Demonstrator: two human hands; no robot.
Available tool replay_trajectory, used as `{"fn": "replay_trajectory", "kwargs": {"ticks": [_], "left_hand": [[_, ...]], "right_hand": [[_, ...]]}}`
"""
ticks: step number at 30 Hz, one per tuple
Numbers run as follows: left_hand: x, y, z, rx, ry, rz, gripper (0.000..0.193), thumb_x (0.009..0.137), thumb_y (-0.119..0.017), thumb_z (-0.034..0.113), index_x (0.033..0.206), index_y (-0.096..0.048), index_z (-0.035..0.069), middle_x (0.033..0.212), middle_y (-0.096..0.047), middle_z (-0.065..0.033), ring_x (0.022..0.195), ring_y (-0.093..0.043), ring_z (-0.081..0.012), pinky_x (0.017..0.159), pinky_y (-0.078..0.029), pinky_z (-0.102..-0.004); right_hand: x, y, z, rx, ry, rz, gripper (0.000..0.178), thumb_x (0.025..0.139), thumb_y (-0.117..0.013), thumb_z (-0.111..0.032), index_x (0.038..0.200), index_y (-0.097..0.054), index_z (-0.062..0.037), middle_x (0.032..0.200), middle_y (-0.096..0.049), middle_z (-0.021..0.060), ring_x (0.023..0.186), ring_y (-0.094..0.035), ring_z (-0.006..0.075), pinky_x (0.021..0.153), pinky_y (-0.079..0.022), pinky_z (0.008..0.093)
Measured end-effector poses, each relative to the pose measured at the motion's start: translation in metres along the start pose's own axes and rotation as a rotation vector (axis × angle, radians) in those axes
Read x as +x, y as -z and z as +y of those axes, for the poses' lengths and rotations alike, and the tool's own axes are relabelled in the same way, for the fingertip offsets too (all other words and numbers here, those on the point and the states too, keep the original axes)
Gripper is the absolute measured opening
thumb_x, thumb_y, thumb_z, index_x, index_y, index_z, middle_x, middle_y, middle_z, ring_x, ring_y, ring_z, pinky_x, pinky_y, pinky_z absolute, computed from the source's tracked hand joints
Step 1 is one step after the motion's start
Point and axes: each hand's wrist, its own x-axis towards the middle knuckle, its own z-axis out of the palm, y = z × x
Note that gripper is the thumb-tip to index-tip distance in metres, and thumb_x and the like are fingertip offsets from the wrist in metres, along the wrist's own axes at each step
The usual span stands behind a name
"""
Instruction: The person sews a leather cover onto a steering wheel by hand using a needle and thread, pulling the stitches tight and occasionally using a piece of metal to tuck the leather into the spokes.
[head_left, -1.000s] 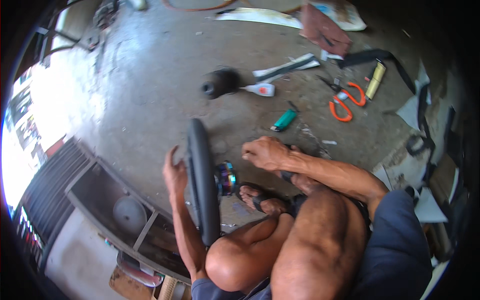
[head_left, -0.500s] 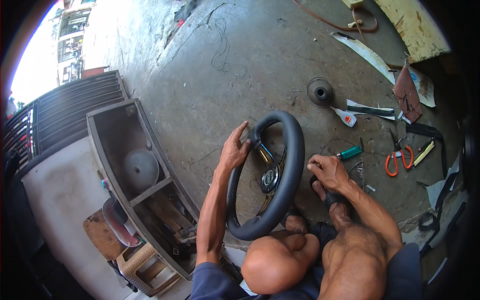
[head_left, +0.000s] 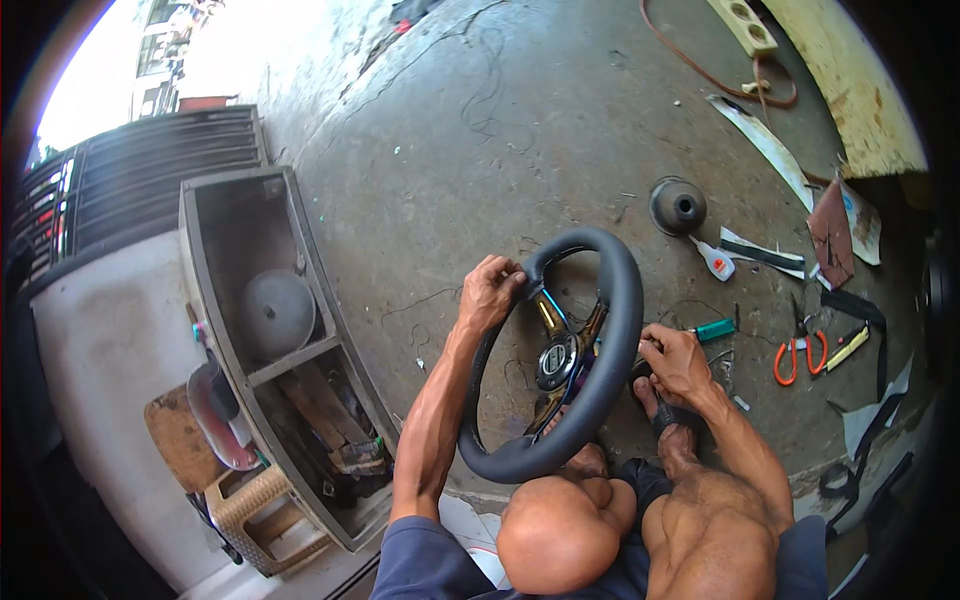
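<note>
A steering wheel [head_left: 625, 320] with a black stitched cover, gold-toned spokes and a round hub [head_left: 557, 362] stands tilted before my knees. The fingers of my left hand [head_left: 492, 292] are closed on its rim at the upper left. My right hand [head_left: 677, 362] is just right of the wheel, above my sandalled foot, with thumb and fingers pinched together. Whatever that pinch holds, if anything, is too small to make out. Beyond the right hand, a green-handled tool [head_left: 714, 330] lies on the floor.
On the floor to the right are orange-handled scissors [head_left: 801, 357], a yellow cutter knife [head_left: 848, 350], a glue bottle [head_left: 715, 262], a dark round cone-shaped part [head_left: 678, 206] and material scraps [head_left: 831, 232]. A metal-framed cabinet [head_left: 290, 372] holding a round lid stands left, beside a woven-pattern stool [head_left: 262, 525].
My left hand's fingers, stretched along the rim before, are now curled in on it. The right hand stays pinched beside the wheel. The whole view has shifted a little.
</note>
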Motion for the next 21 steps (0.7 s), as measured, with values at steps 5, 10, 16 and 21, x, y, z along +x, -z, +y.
{"fn": "replay_trajectory", "kwargs": {"ticks": [5,10,16,21], "left_hand": [[-0.003,0.014,-0.001,-0.073,0.044,0.021,0.016,0.092,-0.073,0.015,0.101,-0.071,0.002,0.083,-0.071,-0.0067,0.079,-0.064,-0.0130,0.074,-0.052,-0.0320],[-0.002,0.036,-0.003,-0.054,0.113,0.092,0.016,0.094,-0.072,0.016,0.100,-0.070,0.001,0.079,-0.069,-0.0040,0.076,-0.062,-0.0104,0.072,-0.051,-0.0298],[-0.005,0.051,-0.006,-0.012,0.146,0.144,0.016,0.094,-0.071,0.018,0.099,-0.070,0.002,0.079,-0.068,-0.0052,0.074,-0.062,-0.0128,0.071,-0.050,-0.0315],[-0.008,0.059,-0.012,-0.008,0.186,0.201,0.018,0.094,-0.070,0.019,0.100,-0.070,0.002,0.083,-0.073,-0.0097,0.079,-0.068,-0.0173,0.075,-0.053,-0.0344]], "right_hand": [[0.005,0.000,0.000,-0.054,-0.013,-0.006,0.026,0.094,-0.065,-0.025,0.103,-0.072,-0.0010,0.070,-0.067,0.0184,0.066,-0.069,0.0302,0.064,-0.052,0.0406],[0.013,0.006,0.007,-0.151,-0.011,0.039,0.025,0.094,-0.066,-0.024,0.102,-0.072,-0.0010,0.071,-0.067,0.0191,0.066,-0.069,0.0298,0.064,-0.052,0.0403],[0.023,0.013,0.022,-0.113,0.083,0.204,0.025,0.093,-0.065,-0.022,0.100,-0.073,0.0000,0.074,-0.069,0.0211,0.068,-0.070,0.0311,0.066,-0.052,0.0414],[0.026,0.022,0.017,-0.149,0.023,0.248,0.024,0.092,-0.065,-0.021,0.098,-0.073,0.0010,0.075,-0.069,0.0216,0.067,-0.070,0.0313,0.067,-0.053,0.0416]]}}
